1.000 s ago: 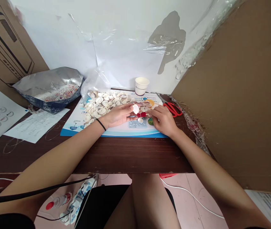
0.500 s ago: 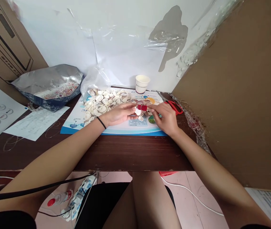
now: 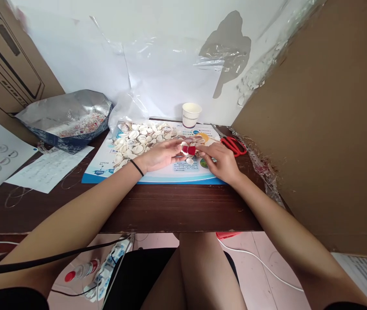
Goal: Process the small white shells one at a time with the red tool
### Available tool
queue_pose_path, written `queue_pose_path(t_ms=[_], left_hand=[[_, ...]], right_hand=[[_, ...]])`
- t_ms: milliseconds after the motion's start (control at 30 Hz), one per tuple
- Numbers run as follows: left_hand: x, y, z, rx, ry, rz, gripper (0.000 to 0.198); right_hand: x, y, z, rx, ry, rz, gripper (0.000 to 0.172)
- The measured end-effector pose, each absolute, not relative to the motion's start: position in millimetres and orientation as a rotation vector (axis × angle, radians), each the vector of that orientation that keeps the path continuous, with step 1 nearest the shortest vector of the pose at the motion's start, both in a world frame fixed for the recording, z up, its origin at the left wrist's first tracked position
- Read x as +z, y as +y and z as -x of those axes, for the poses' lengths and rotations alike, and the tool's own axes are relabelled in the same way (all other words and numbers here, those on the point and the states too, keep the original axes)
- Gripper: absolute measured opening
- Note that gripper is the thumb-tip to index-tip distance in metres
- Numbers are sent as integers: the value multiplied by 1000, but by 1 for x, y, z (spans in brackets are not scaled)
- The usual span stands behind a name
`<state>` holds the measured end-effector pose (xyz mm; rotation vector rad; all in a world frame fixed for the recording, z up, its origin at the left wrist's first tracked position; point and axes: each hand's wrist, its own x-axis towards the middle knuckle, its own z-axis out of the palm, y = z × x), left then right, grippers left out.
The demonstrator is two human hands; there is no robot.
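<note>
My left hand (image 3: pixel 162 156) pinches a pale seashell (image 3: pixel 182 148) between thumb and fingers, above the printed sheet. A small red bow-shaped piece (image 3: pixel 191 150), perhaps ribbon or velvet, lies against the shell's right side. My right hand (image 3: pixel 219 160) has its thumb and index finger closed on the right end of that red piece. Left of and behind my left hand spreads a pile of white seashells (image 3: pixel 140 141). A few more shells lie beneath and behind my fingers, partly hidden.
A paper cup (image 3: pixel 191 116) stands at the back. Red-handled scissors (image 3: pixel 234 145) lie at right, beside a cardboard panel (image 3: pixel 325 129). At left sit an opened foil bag (image 3: pixel 73 122) with small bits and a handwritten paper (image 3: pixel 46 170). The dark table edge (image 3: pixel 180 215) is nearest me.
The red piece has shifted slightly left and now overlaps the shell in my left hand. My right hand has moved a little left with it.
</note>
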<state>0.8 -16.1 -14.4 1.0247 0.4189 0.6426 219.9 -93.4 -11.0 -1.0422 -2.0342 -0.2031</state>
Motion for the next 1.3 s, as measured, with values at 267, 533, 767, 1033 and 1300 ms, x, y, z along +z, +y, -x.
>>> queue_pose_path(t_ms=[267, 533, 767, 1033, 1300], left_hand=[[-17, -13, 1, 658, 398, -982, 26], [-16, -15, 1, 604, 351, -1092, 32], [-17, -13, 2, 596, 356, -1067, 32], [-19, -11, 2, 604, 349, -1048, 34], [-13, -16, 4, 555, 328, -1039, 35]], right_hand=[[4, -99, -228, -246, -1941, 1038, 34], [-7, -97, -221, -246, -1973, 1189, 32], [0, -99, -222, -314, -1901, 1159, 31], [-5, -95, -225, -406, -1875, 1427, 28], [-9, -95, -215, 21, -2025, 1265, 27]])
